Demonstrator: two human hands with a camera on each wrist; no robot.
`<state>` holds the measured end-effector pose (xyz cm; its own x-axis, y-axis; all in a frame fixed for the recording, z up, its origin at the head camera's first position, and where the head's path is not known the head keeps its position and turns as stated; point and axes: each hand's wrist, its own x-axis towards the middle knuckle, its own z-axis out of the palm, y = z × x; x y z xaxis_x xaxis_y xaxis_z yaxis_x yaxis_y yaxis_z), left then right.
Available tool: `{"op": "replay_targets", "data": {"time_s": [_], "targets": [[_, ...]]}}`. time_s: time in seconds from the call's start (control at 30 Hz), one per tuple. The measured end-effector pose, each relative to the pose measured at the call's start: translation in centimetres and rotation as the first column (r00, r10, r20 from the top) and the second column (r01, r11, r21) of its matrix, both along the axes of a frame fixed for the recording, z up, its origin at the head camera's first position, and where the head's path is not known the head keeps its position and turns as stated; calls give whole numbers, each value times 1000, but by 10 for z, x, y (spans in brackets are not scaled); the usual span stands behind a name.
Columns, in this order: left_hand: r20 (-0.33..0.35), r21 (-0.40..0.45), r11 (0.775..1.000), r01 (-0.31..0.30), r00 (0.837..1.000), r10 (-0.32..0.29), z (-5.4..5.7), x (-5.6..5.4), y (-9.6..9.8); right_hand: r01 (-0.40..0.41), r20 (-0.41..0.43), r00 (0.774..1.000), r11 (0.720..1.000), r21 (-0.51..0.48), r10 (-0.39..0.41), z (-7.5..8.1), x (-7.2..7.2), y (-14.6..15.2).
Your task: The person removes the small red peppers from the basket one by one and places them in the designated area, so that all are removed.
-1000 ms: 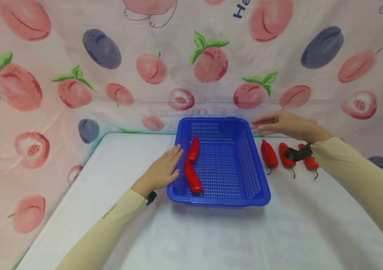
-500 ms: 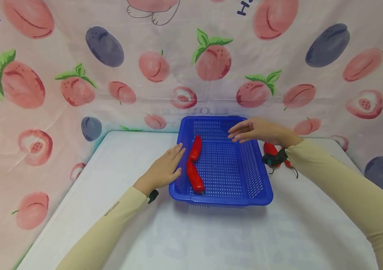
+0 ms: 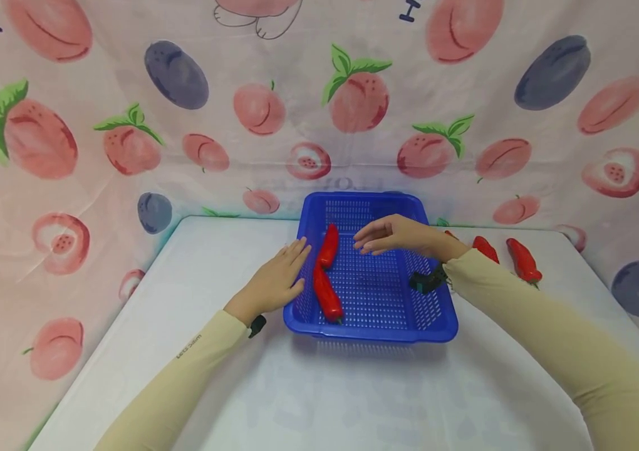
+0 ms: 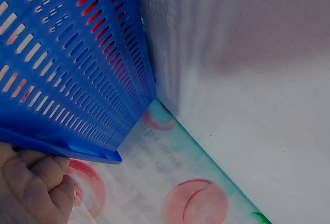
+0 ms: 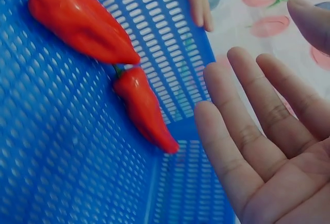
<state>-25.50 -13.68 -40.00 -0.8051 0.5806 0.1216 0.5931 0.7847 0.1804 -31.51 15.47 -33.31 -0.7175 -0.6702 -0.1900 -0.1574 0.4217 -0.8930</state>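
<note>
A blue perforated plastic basket [image 3: 364, 336] stands on the white table. Inside it, two red peppers lie end to end along the left wall: a far pepper [image 3: 327, 247] and a near pepper [image 3: 327, 295]. My left hand [image 3: 272, 280] rests on the basket's left rim, its fingers extended in the head view. Over the basket's middle hovers my right hand [image 3: 395, 235], holding nothing. In the right wrist view its fingers [image 5: 223, 154] are spread and only slightly bent, apart from both peppers.
Right of the basket, more red peppers lie on the table: a right-hand pepper [image 3: 524, 260], a middle pepper [image 3: 486, 248], and one mostly hidden behind my right wrist. A fruit-printed cloth [image 3: 229, 62] hangs behind and beside the table [image 3: 223, 250].
My right hand has moved left and nearer, from beside the basket's far right corner to over its inside. The left hand stays on the rim. The peppers lie as before.
</note>
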Motion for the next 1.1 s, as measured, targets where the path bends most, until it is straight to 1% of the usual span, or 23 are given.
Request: {"op": "replay_targets", "data": {"time_s": [0.13,0.33,0.47,0.6,0.77,0.87,1.1], "targets": [[-1,-4,1000,-3,1000,3,1,0,0,8,36,999,1000,-19,-7,-12,1,-9],[-9,-7,1000,-3,1000,3,1,0,0,13,80,997,1000,-10,-12,-32,4,-23],[-9,-7,1000,-2,1000,2,1,0,0,38,120,992,999,-10,-37,-39,7,-31],[-6,-10,1000,-3,1000,3,2,1,1,75,169,983,997,-10,-73,-43,9,-38],[-10,0,1000,3,1000,-3,2,1,0,85,177,981,996,2,-84,-51,8,-46],[-8,1,1000,4,1000,-4,2,1,0,105,178,978,994,18,-106,-56,6,-50],[5,2,1000,1,1000,-1,3,1,1,148,100,982,982,118,-160,-69,6,-59]]}}
